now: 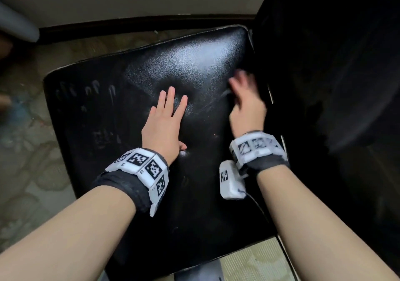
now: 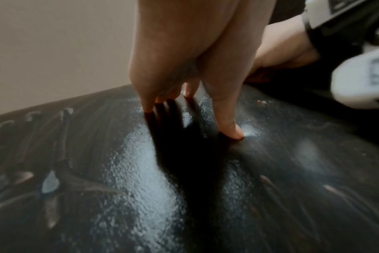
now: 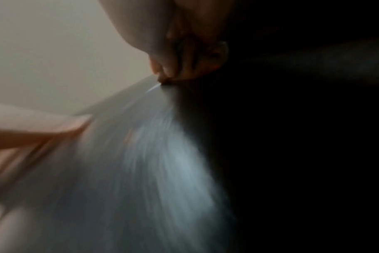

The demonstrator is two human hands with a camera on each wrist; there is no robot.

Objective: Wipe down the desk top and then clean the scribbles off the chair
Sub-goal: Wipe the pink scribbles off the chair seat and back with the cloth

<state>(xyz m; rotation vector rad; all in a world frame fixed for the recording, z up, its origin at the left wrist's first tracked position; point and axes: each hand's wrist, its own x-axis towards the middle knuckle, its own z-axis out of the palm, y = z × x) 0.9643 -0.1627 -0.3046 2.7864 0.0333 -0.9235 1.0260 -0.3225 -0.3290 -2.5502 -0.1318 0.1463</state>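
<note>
A black leather chair seat point(image 1: 194, 64) fills the middle of the head view. Pale scribbles point(image 1: 93, 90) mark its left part and show again as scribbles point(image 2: 32, 118) in the left wrist view. My left hand point(image 1: 166, 116) lies flat on the seat's centre, its straight fingers point(image 2: 227, 119) pressing the leather. My right hand point(image 1: 244, 99) is blurred at the seat's right edge beside the backrest. In the right wrist view its fingers point(image 3: 184, 56) are bunched with their tips on the seat point(image 3: 162, 162). Whether they pinch anything is hidden by blur.
The dark chair backrest point(image 1: 324, 64) rises on the right. A patterned floor point(image 1: 26, 151) lies to the left and front of the seat. Behind the seat run a dark baseboard point(image 1: 129, 23) and a pale wall. A grey rounded object point(image 1: 15, 21) sits at the upper left.
</note>
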